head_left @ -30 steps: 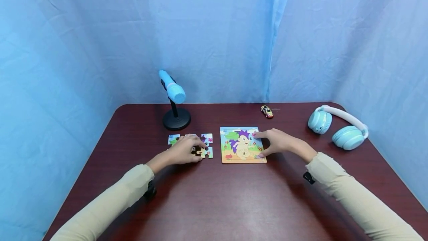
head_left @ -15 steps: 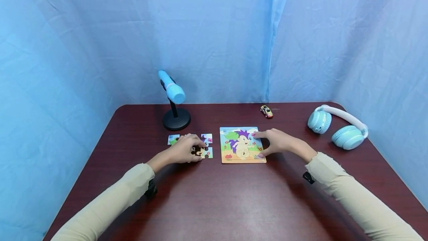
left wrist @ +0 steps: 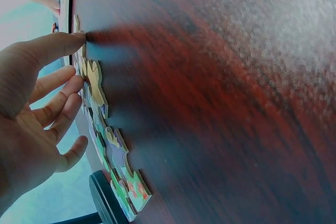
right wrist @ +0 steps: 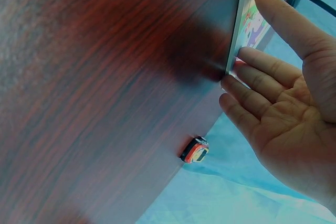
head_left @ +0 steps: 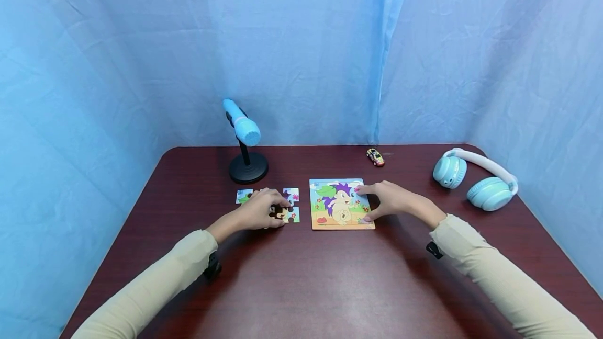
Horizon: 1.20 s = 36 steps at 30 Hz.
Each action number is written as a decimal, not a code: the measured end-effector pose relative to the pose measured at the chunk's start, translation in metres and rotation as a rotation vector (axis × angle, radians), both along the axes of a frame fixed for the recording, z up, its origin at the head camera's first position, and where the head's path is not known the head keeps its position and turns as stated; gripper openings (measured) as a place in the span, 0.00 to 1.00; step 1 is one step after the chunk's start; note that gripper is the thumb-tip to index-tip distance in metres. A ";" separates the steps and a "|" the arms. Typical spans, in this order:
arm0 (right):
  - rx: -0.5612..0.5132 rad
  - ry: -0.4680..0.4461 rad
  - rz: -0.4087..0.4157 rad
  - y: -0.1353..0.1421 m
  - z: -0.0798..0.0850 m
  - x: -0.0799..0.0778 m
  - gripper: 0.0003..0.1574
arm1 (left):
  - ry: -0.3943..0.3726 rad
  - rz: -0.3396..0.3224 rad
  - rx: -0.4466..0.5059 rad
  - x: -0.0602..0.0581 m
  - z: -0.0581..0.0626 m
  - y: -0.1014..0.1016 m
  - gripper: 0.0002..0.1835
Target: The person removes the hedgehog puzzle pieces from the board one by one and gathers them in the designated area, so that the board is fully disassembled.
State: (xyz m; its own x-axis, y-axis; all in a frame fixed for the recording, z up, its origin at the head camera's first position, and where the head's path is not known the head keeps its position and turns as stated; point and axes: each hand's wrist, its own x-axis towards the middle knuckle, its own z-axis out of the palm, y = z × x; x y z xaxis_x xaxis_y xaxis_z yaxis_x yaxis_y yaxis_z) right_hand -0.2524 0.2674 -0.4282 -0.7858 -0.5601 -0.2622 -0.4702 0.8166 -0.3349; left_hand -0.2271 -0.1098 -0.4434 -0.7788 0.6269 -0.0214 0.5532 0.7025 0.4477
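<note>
At mid-frame, just R of ctr (head view), picture board [head_left: 343,208] w/ purple-spined hedgehog & green leaf, lying flat on dark red-brown table [head_left: 330,281]. L of ctr, loose puzzle pcs [head_left: 291,214], also flat, in rows beside the board w/ a gap between; several hidden by L hand [head_left: 256,211], arched over them. Its fingers loosely bent & spread, thumb apart fr. index; no pc seen lifted; exact contact w/ pcs can't be told. R of board, R hand [head_left: 393,200]: fingers nearly straight, thumb spread wide of them, thumb & index tips resting on board's R part, nothing gripped. Both arms in pale sleeves [head_left: 160,276], entering fr. lower corners.

Upper L of ctr: lt.-blue microphone [head_left: 246,128], tilted, on blk. stand [head_left: 248,169], behind pcs. Upper R of ctr: small multicolored toy car [head_left: 375,157] nr. table's far edge. Far R: lt.-blue/white headphones [head_left: 490,193]. Backdrop: blue curtain [head_left: 301,56].
</note>
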 end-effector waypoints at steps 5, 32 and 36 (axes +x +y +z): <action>0.004 -0.006 -0.009 0.000 0.001 0.000 0.48 | 0.008 -0.002 0.009 0.000 0.001 0.001 0.20; 0.004 -0.014 -0.034 -0.001 0.001 0.001 0.48 | -0.004 -0.104 -0.006 -0.004 0.007 0.081 0.24; 0.004 -0.015 -0.035 -0.001 0.000 0.000 0.48 | -0.012 -0.101 -0.042 -0.005 0.006 0.085 0.25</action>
